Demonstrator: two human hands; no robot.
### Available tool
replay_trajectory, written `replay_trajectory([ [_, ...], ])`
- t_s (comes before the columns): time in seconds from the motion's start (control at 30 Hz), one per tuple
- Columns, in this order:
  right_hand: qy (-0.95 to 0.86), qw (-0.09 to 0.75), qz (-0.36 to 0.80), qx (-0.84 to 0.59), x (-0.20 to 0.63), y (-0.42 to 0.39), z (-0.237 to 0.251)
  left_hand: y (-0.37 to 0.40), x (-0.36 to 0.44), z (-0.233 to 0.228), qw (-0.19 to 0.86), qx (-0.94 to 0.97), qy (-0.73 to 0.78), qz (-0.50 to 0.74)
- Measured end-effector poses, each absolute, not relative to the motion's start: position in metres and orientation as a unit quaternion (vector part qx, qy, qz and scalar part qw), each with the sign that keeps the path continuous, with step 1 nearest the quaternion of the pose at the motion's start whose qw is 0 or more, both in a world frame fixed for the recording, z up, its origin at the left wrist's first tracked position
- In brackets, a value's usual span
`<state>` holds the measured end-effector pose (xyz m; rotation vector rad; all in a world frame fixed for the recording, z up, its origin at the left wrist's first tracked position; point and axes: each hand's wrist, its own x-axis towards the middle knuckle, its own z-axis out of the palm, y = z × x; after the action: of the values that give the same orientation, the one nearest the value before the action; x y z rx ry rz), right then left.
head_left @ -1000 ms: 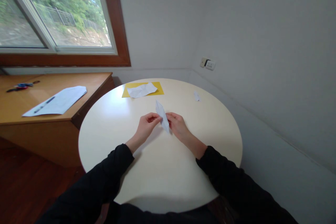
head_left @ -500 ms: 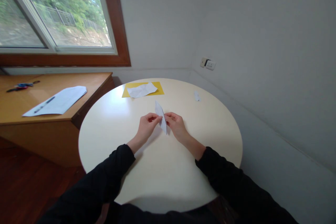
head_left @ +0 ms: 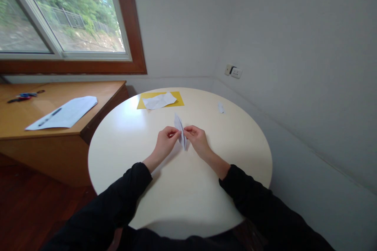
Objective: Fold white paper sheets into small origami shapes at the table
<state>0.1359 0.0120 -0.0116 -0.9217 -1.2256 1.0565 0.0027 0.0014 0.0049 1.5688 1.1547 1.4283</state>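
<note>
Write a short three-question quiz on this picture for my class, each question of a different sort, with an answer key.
1. True or false: the left hand and the right hand both pinch the folded white paper above the round table.
2. What lies on the yellow sheet at the far side of the table?
A. a pen
B. a creased white paper
C. scissors
3. Fill in: on the wooden desk under the window, a pen lies on a white ____.

Key
1. True.
2. B, the creased white paper.
3. Sheet of paper.
</note>
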Motion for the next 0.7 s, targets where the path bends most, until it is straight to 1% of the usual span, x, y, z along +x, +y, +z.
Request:
replay_trajectory([
  [0.2, -0.559, 0.590, 0.421, -0.403, 0.1340, 0.0091, -0.0103, -0.0005, 0.0025, 0.0057, 0.327, 0.630, 0.448, 0.544],
  [0.57, -0.561, 0.591, 0.416, -0.404, 0.1315, 0.0081, -0.0107, 0.0011, 0.0017, 0.0041, 0.321, 0.628, 0.459, 0.540],
  [0.7, -0.548, 0.596, 0.419, -0.410, 0.1316, 0.0069, -0.0079, 0.0026, 0.0007, 0.0019, 0.341, 0.615, 0.457, 0.545],
])
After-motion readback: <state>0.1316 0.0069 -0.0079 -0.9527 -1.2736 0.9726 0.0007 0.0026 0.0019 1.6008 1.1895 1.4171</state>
